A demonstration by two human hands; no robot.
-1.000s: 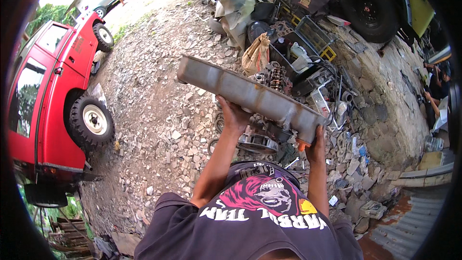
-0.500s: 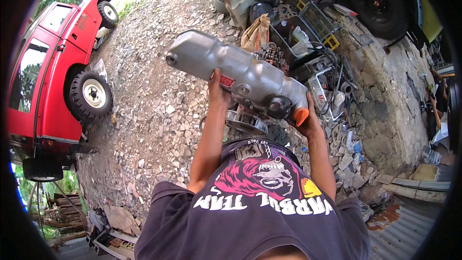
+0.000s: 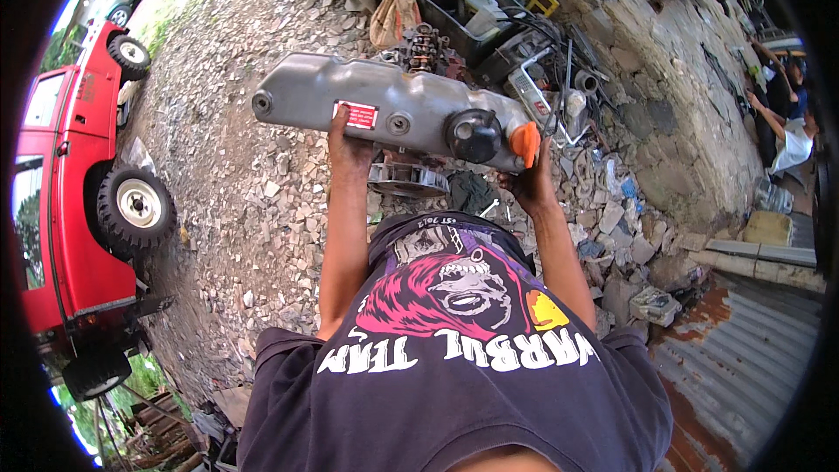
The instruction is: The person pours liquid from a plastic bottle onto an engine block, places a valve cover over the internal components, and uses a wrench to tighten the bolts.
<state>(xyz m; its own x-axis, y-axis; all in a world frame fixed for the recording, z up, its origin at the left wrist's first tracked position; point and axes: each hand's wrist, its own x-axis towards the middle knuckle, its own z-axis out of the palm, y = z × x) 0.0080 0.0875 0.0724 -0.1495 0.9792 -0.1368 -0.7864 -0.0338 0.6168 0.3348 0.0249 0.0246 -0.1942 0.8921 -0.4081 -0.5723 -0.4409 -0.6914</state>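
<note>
A long grey metal valve cover [image 3: 398, 96] is held up in front of my chest, lying nearly level across the view. My left hand [image 3: 350, 144] grips its near edge left of the middle, with the thumb over a red and white label [image 3: 356, 114]. My right hand [image 3: 533, 183] holds the right end from below, beside an orange plug [image 3: 524, 143]; its fingers are partly hidden. A round black cap [image 3: 474, 135] sits on the cover's near side, left of the plug. Just beyond the cover shows an engine's greasy valve gear [image 3: 424, 48], and nearer me a metal pulley wheel [image 3: 408, 179].
A red off-road vehicle [image 3: 87, 183] stands on the gravel [image 3: 236, 227] at left. Crates of parts [image 3: 476, 22], a tan sack [image 3: 395, 13] and scrap lie beyond. A spanner [image 3: 491, 208] lies near my waist. Rusty corrugated sheet [image 3: 743, 358] is at right; people [image 3: 791, 135] are farther off.
The valve cover has swung from slanting down rightward to nearly level, both hands still on it. The whole view has shifted, so surroundings sit further left, and more of the people at right shows.
</note>
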